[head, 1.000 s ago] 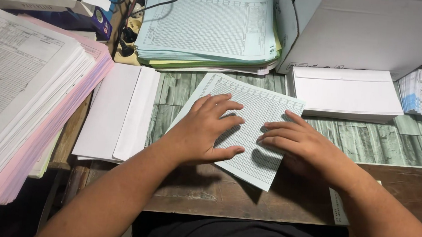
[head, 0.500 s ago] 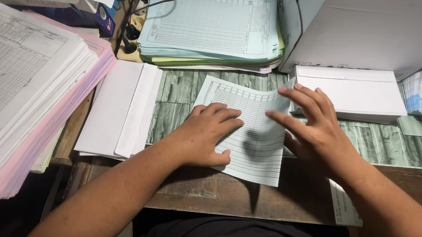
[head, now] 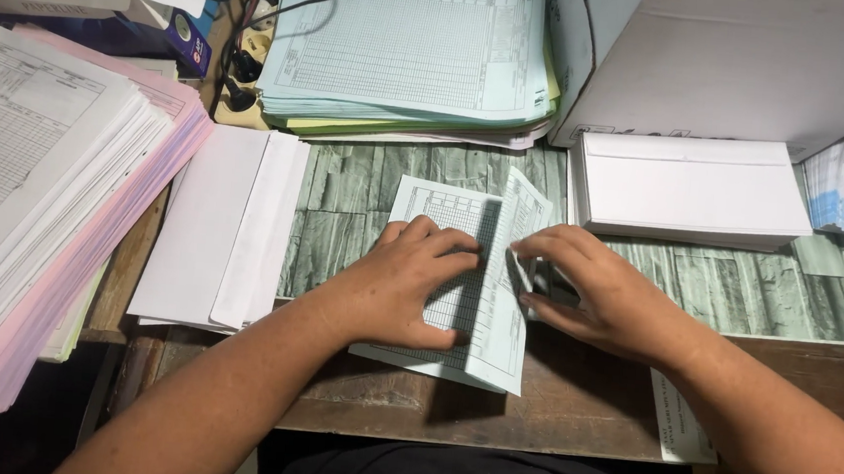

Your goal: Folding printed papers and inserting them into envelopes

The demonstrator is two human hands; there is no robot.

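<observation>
Pressing: left hand (head: 403, 286) lies flat, fingers spread, on the gridded form (head: 455, 270).
Folding: right hand (head: 593, 291) pinches the form's right flap, raised over the middle.
Form: on the desk edge (head: 569, 409).
Beside: white envelopes (head: 222, 226) left, envelope stack (head: 692, 188) right.

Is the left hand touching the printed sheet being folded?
Touching: the head view shows the left hand pressed flat on the printed sheet, fingers spread across its grid.

Bare desk strip (head: 345, 201) open at 11 o'clock of the hands, envelope pile (head: 217, 226) blocking 9 o'clock, paper stack (head: 411, 56) at 12, envelope box (head: 692, 188) at 2, open tabletop (head: 799, 297) at 3 o'clock.
</observation>
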